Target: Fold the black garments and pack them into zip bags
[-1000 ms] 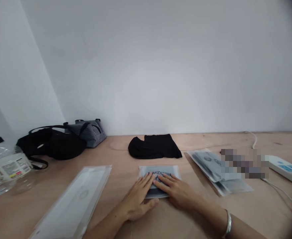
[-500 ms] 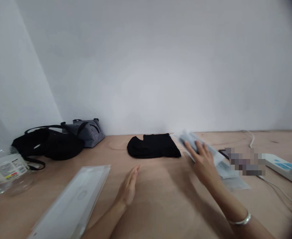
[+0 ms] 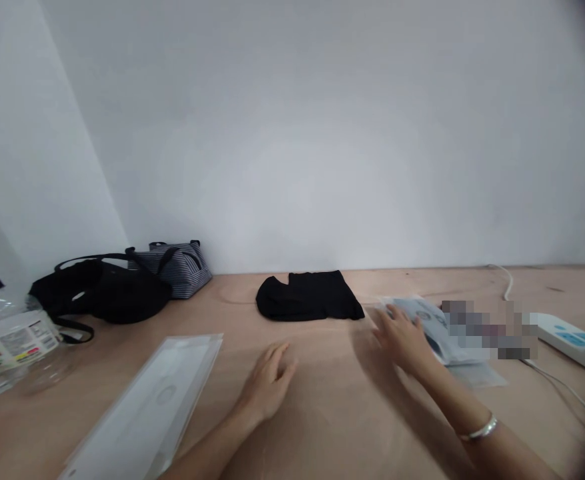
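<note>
My left hand [image 3: 268,383] is over the table between the long clear plastic sleeves and the black folded cloth, fingers stretched out and holding nothing. To its left lie the translucent plastic sleeves [image 3: 145,400], with a round mark on the top one. My right hand [image 3: 403,340] is at the left edge of a plastic packet [image 3: 435,320], fingers apart; whether the fingertips touch it is hard to see because of blur. Dark round print or contents show through that packet. Another clear sleeve [image 3: 482,375] sticks out under it. The black folded cloth [image 3: 310,297] lies flat near the wall.
A black bag [image 3: 127,293] and a striped pouch [image 3: 187,270] stand at the back left, beside a clear plastic bottle [image 3: 15,340]. On the right are a pixelated item [image 3: 487,333], a white power strip [image 3: 567,337] and a white cable [image 3: 508,283].
The packet has come down flat onto the right-hand pile, and my right hand has let go, moving slightly down and left. My left hand has turned palm down, its fingers spreading.
</note>
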The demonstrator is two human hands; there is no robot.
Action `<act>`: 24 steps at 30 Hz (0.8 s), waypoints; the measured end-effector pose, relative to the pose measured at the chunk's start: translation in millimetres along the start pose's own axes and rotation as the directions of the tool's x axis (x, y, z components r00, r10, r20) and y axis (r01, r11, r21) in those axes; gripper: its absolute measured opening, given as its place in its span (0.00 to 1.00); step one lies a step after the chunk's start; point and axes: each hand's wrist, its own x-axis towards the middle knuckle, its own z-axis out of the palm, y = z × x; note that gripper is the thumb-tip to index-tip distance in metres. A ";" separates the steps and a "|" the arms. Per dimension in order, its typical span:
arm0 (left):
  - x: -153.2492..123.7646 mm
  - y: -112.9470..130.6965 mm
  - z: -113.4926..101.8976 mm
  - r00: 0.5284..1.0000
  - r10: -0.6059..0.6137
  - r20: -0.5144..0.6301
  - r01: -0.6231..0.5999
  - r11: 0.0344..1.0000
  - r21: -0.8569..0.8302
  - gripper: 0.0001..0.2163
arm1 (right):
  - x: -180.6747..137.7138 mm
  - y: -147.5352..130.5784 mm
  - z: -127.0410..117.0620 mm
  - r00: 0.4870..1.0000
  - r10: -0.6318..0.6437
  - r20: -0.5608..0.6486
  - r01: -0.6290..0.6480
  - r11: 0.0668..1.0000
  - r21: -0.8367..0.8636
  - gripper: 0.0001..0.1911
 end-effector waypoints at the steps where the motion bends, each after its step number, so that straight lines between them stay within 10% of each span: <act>1: 4.8 -1.0 0.7 1.000 0.024 0.012 -0.024 0.998 0.061 0.22 | 2.2 -8.5 -1.3 0.995 -0.094 0.023 0.093 0.994 0.051 0.19; 4: 28.6 -5.6 -0.2 0.995 0.098 0.014 -0.099 0.982 0.161 0.21 | 11.6 -32.0 3.9 0.968 -0.237 0.078 0.224 0.963 0.149 0.14; 12: 98.6 -26.1 -12.7 0.989 0.144 -0.027 -0.128 0.941 0.314 0.12 | 53.3 -47.0 39.9 0.987 -0.143 0.071 0.132 0.980 0.147 0.13; 24: 99.9 -21.8 -40.6 0.990 0.138 0.021 -0.137 0.937 0.321 0.08 | 53.7 -49.0 32.7 0.991 -0.128 0.030 0.126 0.990 0.064 0.12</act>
